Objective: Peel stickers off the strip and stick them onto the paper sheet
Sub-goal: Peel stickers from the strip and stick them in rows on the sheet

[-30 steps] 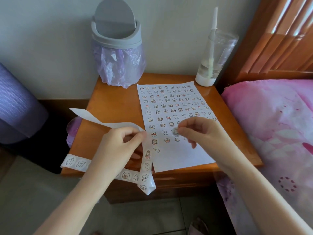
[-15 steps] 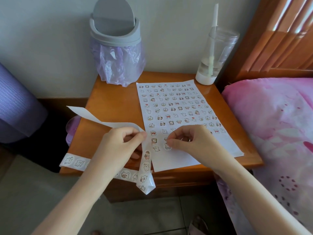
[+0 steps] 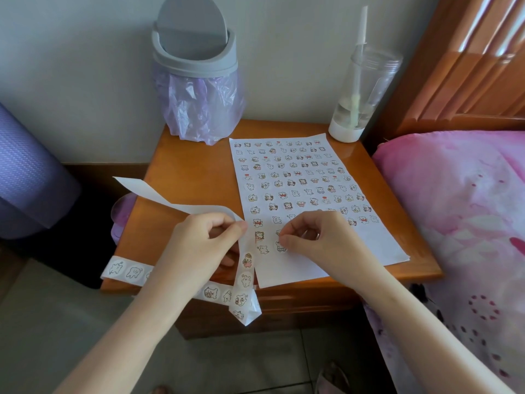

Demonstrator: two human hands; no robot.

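On the wooden nightstand (image 3: 184, 172), as we see it from the head camera, the paper sheet (image 3: 326, 260) lies flat, its near corner jutting just over the front edge. Rows of small cartoon stickers cover most of it, and the near part is bare.

Our left hand (image 3: 199, 245) pinches the strip (image 3: 181, 207) between thumb and forefinger, just beside the sheet's left edge. The blank end of the strip curves up and away to the left, past the nightstand's side. The end that carries stickers hangs down over the front edge, folds, and runs left behind our forearm.

Our right hand (image 3: 315, 240) rests on the sheet with its fingers curled. Thumb and forefinger pinch the edge of a round sticker (image 3: 280, 246), which lies against the paper at the end of the lowest row.

At the back of the nightstand stand a grey swing-lid bin (image 3: 196, 66) lined with a purple bag and a clear cup with a straw (image 3: 360, 92). A pink bed cover (image 3: 460, 223) lies to the right.
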